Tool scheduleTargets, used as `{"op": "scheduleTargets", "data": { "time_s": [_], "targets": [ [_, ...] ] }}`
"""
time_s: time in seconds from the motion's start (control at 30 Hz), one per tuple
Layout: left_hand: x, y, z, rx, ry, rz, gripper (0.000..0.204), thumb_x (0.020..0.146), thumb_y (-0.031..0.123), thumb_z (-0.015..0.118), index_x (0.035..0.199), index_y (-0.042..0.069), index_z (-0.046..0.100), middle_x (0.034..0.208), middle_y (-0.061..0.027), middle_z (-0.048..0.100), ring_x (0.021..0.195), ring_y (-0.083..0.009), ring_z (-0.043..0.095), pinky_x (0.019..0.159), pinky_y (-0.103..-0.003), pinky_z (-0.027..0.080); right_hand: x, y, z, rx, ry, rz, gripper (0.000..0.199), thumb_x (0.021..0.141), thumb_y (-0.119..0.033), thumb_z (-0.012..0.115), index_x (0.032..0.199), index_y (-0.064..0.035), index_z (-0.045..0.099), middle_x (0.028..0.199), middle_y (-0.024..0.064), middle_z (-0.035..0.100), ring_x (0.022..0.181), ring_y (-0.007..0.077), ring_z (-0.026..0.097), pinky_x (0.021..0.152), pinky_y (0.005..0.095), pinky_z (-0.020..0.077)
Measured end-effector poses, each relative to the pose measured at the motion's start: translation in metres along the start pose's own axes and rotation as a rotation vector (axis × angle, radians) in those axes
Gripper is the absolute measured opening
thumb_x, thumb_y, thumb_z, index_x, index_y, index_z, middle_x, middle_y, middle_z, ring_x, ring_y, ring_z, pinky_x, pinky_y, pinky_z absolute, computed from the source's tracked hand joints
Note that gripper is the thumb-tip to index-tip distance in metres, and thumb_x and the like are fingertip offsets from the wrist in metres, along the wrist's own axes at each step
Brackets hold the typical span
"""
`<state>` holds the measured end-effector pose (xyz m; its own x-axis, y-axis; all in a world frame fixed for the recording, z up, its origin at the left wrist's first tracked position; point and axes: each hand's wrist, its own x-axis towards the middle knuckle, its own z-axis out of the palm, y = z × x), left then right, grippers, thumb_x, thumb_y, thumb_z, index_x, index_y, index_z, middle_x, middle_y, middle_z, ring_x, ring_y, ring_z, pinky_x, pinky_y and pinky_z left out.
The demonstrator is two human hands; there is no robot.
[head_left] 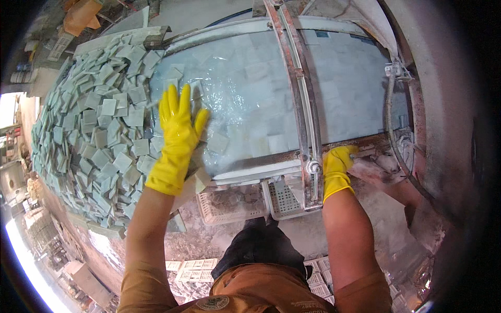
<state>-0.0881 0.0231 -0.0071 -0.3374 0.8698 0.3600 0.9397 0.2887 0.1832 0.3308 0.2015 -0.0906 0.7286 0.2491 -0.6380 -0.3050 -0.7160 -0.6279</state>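
Observation:
My left hand point(178, 133), in a yellow rubber glove, is open. Its fingers point away from me over wet, pale green square tiles point(215, 142), where a tile heap meets the wet bed. Whether the palm presses on the tiles I cannot tell. The right hand point(338, 166), gloved alike, is closed at the near edge of the bed, just right of a rusty metal crossbar point(300, 78). What its fingers grip is hidden. Under milky water, more tiles lie flat across the bed point(250, 94).
To the left rises a big heap of loose tiles point(99, 130). A white crate point(229, 206) and a grey crate point(284, 201) stand below the near edge. At the right, a ribbed hose point(390, 104) runs along the machine. Several pale crates point(195, 271) lie by my feet.

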Motion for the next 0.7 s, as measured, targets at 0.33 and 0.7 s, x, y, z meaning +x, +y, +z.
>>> {"op": "scheduleTargets", "data": {
  "time_s": [0.33, 0.7],
  "targets": [
    [0.003, -0.079, 0.010, 0.192, -0.012, 0.036, 0.065, 0.099, 0.040, 0.075, 0.151, 0.002, 0.059, 0.154, -0.0310, 0.057, 0.139, -0.0531, 0.053, 0.121, -0.062, 0.036, 0.009, 0.019, 0.009, -0.148, 0.206, -0.235, 0.070, 0.108, -0.061, 0.050, 0.153, -0.0084, 0.061, 0.142, 0.0166, 0.072, 0.126, 0.0328, 0.070, 0.105, 0.0440, 0.0504],
    [0.052, -0.008, 0.073, 0.028, 0.047, -0.098, 0.062, 0.101, 0.035, 0.072, 0.155, 0.011, 0.056, 0.155, -0.0276, 0.056, 0.142, -0.0503, 0.051, 0.121, -0.060, 0.036, 0.073, 0.033, -0.008, -0.080, 0.175, -0.246, 0.076, 0.106, -0.064, 0.052, 0.149, -0.0029, 0.062, 0.139, 0.0208, 0.073, 0.125, 0.0330, 0.071, 0.104, 0.0339, 0.0542]
  ]
}}
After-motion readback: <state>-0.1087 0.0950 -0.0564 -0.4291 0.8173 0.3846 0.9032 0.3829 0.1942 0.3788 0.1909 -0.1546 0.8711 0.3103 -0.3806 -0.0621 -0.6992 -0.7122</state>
